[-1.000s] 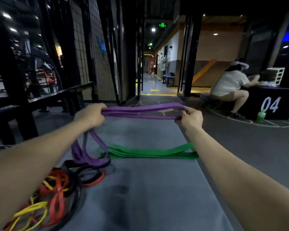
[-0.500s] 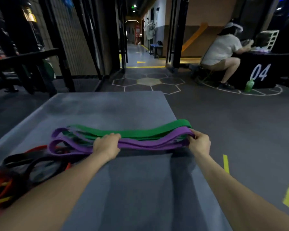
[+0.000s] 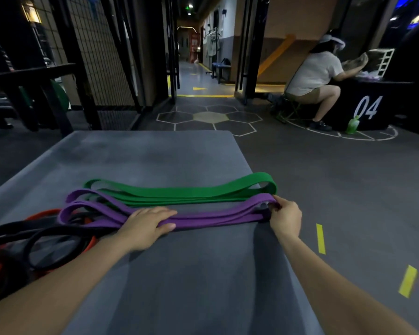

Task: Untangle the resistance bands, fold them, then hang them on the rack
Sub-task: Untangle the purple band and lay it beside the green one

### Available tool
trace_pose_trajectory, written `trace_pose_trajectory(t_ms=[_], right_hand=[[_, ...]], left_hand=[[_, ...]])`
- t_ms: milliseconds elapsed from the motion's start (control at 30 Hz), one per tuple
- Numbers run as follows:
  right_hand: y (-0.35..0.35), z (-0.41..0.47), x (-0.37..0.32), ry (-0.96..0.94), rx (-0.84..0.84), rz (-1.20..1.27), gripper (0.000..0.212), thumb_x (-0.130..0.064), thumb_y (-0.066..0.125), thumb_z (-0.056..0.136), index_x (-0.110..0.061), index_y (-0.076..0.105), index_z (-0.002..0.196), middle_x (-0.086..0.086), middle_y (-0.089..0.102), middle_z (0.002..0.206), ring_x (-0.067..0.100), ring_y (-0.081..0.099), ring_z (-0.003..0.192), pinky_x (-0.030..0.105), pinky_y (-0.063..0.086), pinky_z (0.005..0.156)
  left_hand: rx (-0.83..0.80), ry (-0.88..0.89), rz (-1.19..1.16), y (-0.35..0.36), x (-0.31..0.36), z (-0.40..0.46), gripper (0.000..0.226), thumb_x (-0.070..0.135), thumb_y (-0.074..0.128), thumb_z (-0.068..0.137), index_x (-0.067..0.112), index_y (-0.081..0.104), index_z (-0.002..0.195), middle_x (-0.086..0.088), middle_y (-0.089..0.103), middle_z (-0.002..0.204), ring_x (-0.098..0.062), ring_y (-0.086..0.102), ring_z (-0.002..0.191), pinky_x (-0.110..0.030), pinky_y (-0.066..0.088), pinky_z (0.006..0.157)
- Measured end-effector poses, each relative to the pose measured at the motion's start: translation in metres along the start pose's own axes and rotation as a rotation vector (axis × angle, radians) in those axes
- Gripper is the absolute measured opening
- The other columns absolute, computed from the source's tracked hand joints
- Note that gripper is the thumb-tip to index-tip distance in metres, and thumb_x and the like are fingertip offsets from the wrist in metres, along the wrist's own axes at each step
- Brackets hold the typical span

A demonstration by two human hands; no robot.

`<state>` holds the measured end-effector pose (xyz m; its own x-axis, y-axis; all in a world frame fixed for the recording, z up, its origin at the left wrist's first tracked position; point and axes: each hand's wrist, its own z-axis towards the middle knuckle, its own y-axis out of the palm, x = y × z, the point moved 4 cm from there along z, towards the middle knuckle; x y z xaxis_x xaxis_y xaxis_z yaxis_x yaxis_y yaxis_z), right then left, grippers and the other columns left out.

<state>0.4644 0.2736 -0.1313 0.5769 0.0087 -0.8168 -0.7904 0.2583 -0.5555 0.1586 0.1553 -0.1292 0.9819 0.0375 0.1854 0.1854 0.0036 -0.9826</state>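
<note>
Gym: resistance bands [image 3: 179,193], mat [image 3: 140,155], numbered box [image 3: 370,110].

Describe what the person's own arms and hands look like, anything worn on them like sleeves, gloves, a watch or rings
Both forearms are bare as far as the frame shows: no sleeve edge is visible. The left hand and right hand wear no gloves. No watch, bracelet or wristband shows at either wrist, and no ring is visible on the fingers, though the dim light hides fine detail.

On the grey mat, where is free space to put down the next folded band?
Bare mat lies in front of the purple band, between the two forearms, and again beyond the green band up to the far edge. The left side is crowded by the tangled bands.
</note>
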Motion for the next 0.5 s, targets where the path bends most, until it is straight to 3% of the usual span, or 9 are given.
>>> trace_pose_trajectory(t_ms=[100,233,333,433,500], right_hand=[[-0.001,0.0,-0.002,-0.076,-0.02,-0.066,0.036,-0.006,0.046,0.093,-0.016,0.06,0.124,0.015,0.055,0.109,0.035,0.057,0.093,0.038,0.048,0.078],[-0.008,-0.013,-0.013,-0.261,0.044,-0.286,0.046,0.001,0.055,0.084,-0.012,0.049,0.127,0.016,0.041,0.12,0.035,0.036,0.111,0.042,0.04,0.088],[0.003,-0.053,-0.042,-0.603,0.135,-0.36,0.058,0.014,0.058,0.067,-0.006,0.057,0.122,0.018,0.05,0.119,0.035,0.041,0.105,0.048,0.045,0.088],[0.048,-0.095,-0.081,-0.898,-0.036,-0.315,0.035,0.003,0.057,0.066,-0.007,0.068,0.097,0.01,0.061,0.094,0.031,0.054,0.083,0.038,0.049,0.067],[0.083,-0.11,-0.099,-0.875,-0.193,-0.272,0.025,-0.006,0.053,0.075,-0.009,0.068,0.094,0.009,0.061,0.094,0.032,0.055,0.083,0.039,0.046,0.067]], left_hand=[[0.118,0.005,-0.079,0.011,0.001,-0.004,0.05,0.055,0.04,0.091,0.036,0.04,0.138,0.014,0.042,0.143,-0.01,0.038,0.132,-0.03,0.027,0.11],[0.144,-0.025,-0.118,0.014,0.001,-0.006,0.048,0.048,0.048,0.09,0.038,0.042,0.137,0.017,0.043,0.141,-0.011,0.039,0.13,-0.032,0.027,0.11],[0.159,-0.039,-0.148,0.015,0.0,-0.007,0.048,0.048,0.051,0.089,0.039,0.044,0.135,0.017,0.045,0.139,-0.011,0.04,0.129,-0.032,0.027,0.11],[0.188,-0.041,-0.162,0.012,0.002,-0.008,0.048,0.046,0.055,0.088,0.037,0.047,0.134,0.016,0.047,0.137,-0.013,0.042,0.127,-0.029,0.027,0.107],[0.2,-0.045,-0.158,0.009,0.003,-0.009,0.047,0.045,0.055,0.087,0.036,0.048,0.133,0.015,0.048,0.137,-0.013,0.043,0.126,-0.027,0.027,0.104]])
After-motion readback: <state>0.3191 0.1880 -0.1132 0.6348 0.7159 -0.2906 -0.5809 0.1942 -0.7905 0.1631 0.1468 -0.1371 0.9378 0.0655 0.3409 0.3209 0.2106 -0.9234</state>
